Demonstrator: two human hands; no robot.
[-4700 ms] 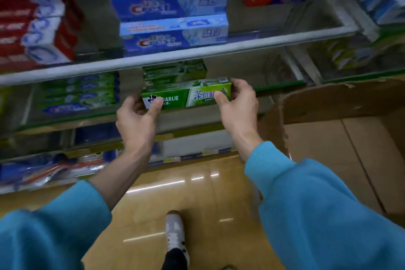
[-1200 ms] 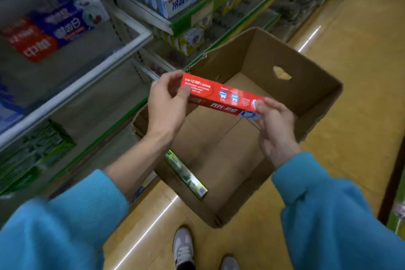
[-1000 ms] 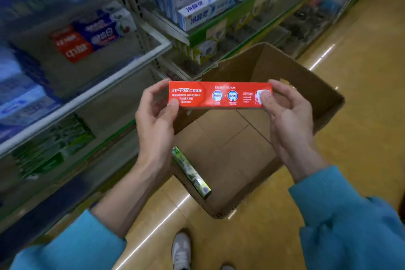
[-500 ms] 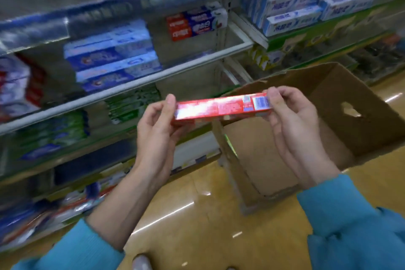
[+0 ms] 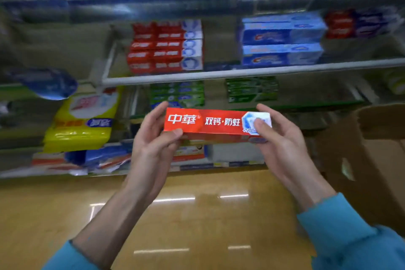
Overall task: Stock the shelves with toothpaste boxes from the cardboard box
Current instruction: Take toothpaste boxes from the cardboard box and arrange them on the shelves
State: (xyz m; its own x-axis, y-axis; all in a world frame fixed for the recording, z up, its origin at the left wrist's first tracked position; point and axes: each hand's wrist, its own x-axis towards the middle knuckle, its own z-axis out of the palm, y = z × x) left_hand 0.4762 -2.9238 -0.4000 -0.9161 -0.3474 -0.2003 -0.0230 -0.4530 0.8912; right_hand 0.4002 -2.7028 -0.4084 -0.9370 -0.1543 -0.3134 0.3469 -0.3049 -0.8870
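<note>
red toothpaste box (image 5: 210,124) pinched endwise, left hand (image 5: 153,144), right hand (image 5: 282,142). best kept level, label outward, raised squarely onto matching red stack (image 5: 165,48).

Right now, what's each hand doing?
Left hand: grips the red toothpaste box at its left end.
Right hand: grips the box's right end.

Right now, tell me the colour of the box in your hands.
Red, with white lettering and a white-blue patch at its right end: the toothpaste box, clearest in the head view.
</note>
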